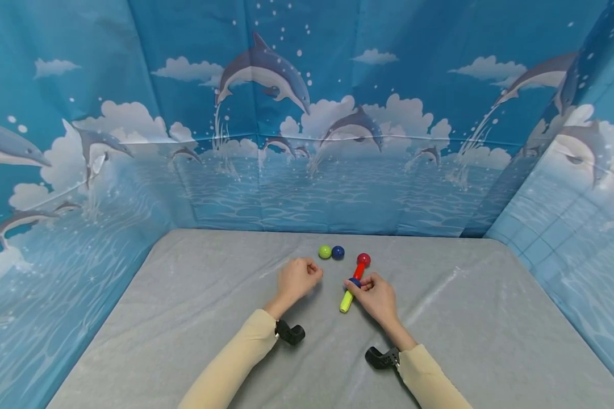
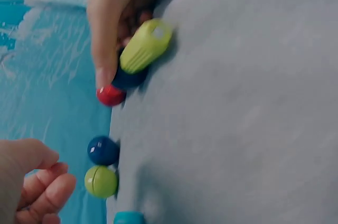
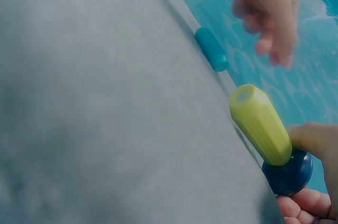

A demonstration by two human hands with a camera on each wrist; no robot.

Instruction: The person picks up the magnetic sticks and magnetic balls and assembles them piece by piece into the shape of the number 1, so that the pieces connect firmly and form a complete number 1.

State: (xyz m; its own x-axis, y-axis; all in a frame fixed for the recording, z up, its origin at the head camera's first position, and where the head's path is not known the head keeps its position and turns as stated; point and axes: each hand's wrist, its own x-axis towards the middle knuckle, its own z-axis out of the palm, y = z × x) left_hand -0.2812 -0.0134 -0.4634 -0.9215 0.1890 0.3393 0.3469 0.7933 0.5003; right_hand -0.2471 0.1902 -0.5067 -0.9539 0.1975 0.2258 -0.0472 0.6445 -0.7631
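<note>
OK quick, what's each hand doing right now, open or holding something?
Left hand: open, loosely curled, holding nothing.
Right hand: closed, pinching the dark blue ball between the yellow-green rod and red rod.

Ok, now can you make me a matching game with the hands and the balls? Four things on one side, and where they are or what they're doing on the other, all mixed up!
Things:
1. Left hand
2. Right hand
3. Red ball
4. Green ball

Places and doings:
A. Pinching a blue ball
B. Right beside the loose blue ball
C. Holding nothing
D. At the far end of the red stick

Right pairs: 1-C, 2-A, 3-D, 4-B
</note>
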